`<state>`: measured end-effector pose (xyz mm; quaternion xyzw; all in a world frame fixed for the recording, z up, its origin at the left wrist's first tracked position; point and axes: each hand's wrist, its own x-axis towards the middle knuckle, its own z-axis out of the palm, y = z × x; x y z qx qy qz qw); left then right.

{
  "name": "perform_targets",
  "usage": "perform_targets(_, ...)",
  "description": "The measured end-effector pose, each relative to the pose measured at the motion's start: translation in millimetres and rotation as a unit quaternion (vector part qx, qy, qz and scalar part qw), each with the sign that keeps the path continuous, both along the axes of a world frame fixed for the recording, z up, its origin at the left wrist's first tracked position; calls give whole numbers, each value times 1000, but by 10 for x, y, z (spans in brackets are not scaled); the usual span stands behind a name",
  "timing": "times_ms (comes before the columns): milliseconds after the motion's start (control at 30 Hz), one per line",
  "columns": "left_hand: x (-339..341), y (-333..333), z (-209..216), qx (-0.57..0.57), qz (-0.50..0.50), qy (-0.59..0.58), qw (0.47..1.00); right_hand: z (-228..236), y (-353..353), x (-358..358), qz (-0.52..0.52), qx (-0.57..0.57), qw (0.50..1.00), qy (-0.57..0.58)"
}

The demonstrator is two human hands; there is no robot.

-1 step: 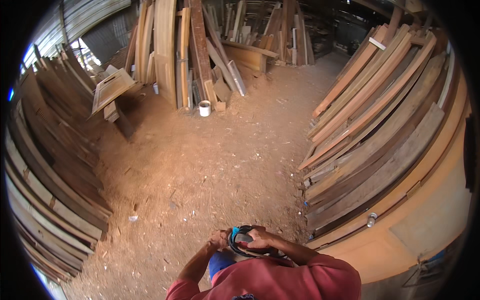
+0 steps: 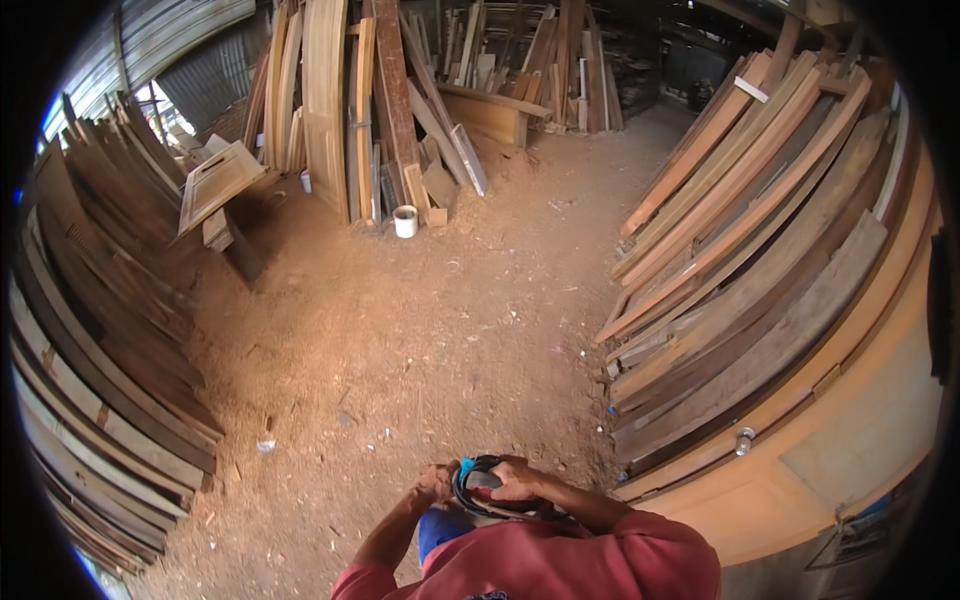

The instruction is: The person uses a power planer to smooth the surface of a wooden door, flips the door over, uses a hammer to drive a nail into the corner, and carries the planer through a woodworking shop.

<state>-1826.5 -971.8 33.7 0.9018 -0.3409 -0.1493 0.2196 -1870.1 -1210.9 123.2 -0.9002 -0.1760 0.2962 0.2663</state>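
Close to my body at the bottom, I hold a coiled black cable (image 2: 462,492) in front of my waist. A teal piece (image 2: 466,466) shows at its upper left edge, and a dark grey and red item (image 2: 482,482) sits inside the loops, its kind unclear. My left hand (image 2: 436,482) is closed at the left side of the coil, beside the teal piece. From the right, my right hand (image 2: 514,481) grips the coil's upper edge, its fingers reaching in over the loops. The undersides of both hands are hidden.
Long planks (image 2: 740,290) and an orange door with a round knob (image 2: 744,440) lean along the right. More boards (image 2: 110,400) line the left. Ahead are a panelled door piece (image 2: 222,186), upright boards (image 2: 325,120) and a white bucket (image 2: 405,222) on the sawdust-strewn floor (image 2: 400,330).
The view has shifted very slightly, so the far boards and bucket sit a little lower and further left. Both hands stay on the coil, almost unmoved.
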Motion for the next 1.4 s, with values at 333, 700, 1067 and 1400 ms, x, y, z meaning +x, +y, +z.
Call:
perform_targets(333, 971, 1311, 384, -29, 77, -50, 995, 319, 1299, 1160, -28, 32, 999, 4)
perform_targets(700, 2691, 1742, -76, -102, 146, -30, 983, 17, 1724, 2990, -5, 13, 1000, -5)
perform_targets(1067, 3324, 2682, -1657, 44, 459, 6, 887, -125, 1883, 5650, 16, 51, 997, 51)
perform_targets(1400, 3551, 3142, -2007, -21, 612, 426, 666, -1145, 1537, 7660, -210, -43, 975, 62)
